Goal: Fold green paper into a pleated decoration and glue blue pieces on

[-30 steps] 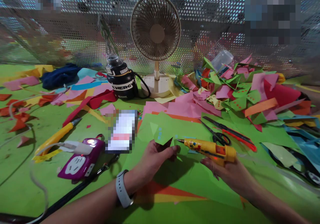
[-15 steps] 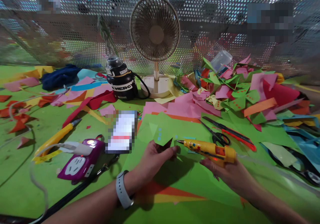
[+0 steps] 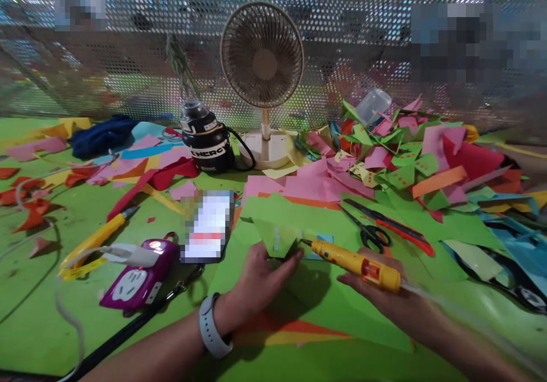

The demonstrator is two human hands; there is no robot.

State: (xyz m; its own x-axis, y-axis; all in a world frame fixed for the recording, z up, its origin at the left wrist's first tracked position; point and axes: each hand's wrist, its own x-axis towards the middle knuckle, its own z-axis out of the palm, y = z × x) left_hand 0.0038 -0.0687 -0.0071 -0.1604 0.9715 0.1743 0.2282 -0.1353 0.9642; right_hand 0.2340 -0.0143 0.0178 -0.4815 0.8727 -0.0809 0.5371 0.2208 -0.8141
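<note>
My left hand (image 3: 267,276), with a pale watch strap on the wrist, pinches a folded piece of green paper (image 3: 280,237) marked with small blue squares. My right hand (image 3: 376,294) is wrapped round a yellow hot glue gun (image 3: 350,259), whose dark nozzle points left, right beside the paper's edge. Whether the nozzle touches the paper I cannot tell. Beneath both hands lie green paper sheets (image 3: 329,308) with an orange and yellow edge showing below. A small blue paper piece (image 3: 322,248) lies just behind the nozzle.
Black scissors (image 3: 370,234) and a red-black utility knife (image 3: 401,228) lie beyond my right hand. A phone (image 3: 209,222), purple power strip (image 3: 137,276) and yellow utility knife (image 3: 98,237) are at left. Behind stand a black bottle (image 3: 209,143), a fan (image 3: 265,69) and paper scraps (image 3: 397,154).
The green paper in my left hand has turned, so its marked face shows more. The glue gun has tilted, its rear end lower, with the nozzle still by the paper.
</note>
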